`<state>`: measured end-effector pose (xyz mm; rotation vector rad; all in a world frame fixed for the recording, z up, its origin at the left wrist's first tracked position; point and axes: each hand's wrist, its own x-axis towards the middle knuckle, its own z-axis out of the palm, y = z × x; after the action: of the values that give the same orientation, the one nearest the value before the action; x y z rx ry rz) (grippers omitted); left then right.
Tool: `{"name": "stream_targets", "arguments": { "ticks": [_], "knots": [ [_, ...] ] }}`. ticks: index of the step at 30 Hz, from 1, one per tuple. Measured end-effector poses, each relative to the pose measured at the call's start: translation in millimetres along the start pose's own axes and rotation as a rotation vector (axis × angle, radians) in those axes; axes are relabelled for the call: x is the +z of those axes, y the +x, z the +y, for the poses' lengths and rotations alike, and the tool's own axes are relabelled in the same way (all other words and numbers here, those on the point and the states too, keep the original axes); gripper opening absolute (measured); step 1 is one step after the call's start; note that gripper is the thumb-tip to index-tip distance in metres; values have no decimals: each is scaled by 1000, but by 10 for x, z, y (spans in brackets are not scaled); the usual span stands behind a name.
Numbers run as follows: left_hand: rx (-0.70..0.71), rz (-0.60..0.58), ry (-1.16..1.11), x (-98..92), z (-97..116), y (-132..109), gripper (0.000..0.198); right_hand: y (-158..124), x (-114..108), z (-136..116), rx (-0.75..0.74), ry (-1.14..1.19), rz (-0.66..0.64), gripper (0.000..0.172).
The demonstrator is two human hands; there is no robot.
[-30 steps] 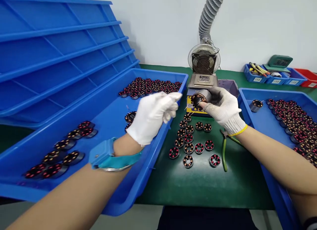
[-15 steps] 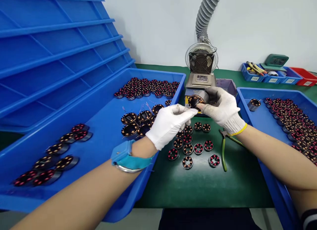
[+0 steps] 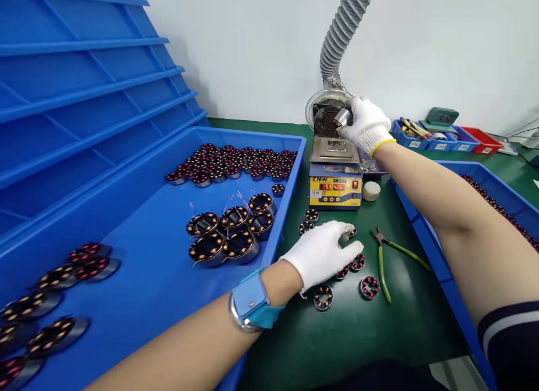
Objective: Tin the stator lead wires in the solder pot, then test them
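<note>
My right hand (image 3: 365, 123), in a white glove, is closed around a motor stator (image 3: 343, 117) with a bare metal outer ring. It holds the stator tilted just above the square molten-solder well (image 3: 336, 146) of a solder pot (image 3: 335, 190). My gloved left hand (image 3: 322, 253) hovers over small stators on the green mat, its thumb and forefinger apart with nothing seen between them. One small stator (image 3: 352, 231) shows at its fingertips, and others are partly hidden under the palm. Nearer to me lie a copper-wound stator (image 3: 323, 297) and a red-and-black one (image 3: 369, 288).
Green-handled cutters (image 3: 381, 256) lie right of the stators. Left stands a blue tray (image 3: 151, 234) with many stators; another blue tray (image 3: 438, 256) is under my right forearm. A ducted fan (image 3: 330, 120) rises behind the pot. A round white tin (image 3: 371, 191) sits beside it.
My hands, earlier together at one stator, have parted. The right has carried the stator up and forward over the solder pot; the left has let go and come down over the small stators.
</note>
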<state>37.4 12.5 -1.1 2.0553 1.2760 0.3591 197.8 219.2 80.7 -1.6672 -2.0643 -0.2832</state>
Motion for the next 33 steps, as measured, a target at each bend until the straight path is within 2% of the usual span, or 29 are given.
{"name": "stream_targets", "arguments": {
  "ticks": [3,9,18,26,29,33],
  "knots": [
    [1,-12,15,18,-12,-8,51,19,108,-20,-58,-24,2,52],
    [14,-29,48,25,-11,-17,53,38,206,-26,-79,-79,-49,49],
    [22,-40,54,41,-22,-15,54,37,187,-103,-109,-113,1,47],
    [51,-21,63,26,-14,-16,51,22,115,-167,-101,-144,-43,47],
    [38,51,40,8,-15,0,55,-5,20,-183,-49,-34,-9,55],
    [-53,269,-42,-10,-24,44,64,-185,-112,-274,-2,182,98,56]
  ]
}}
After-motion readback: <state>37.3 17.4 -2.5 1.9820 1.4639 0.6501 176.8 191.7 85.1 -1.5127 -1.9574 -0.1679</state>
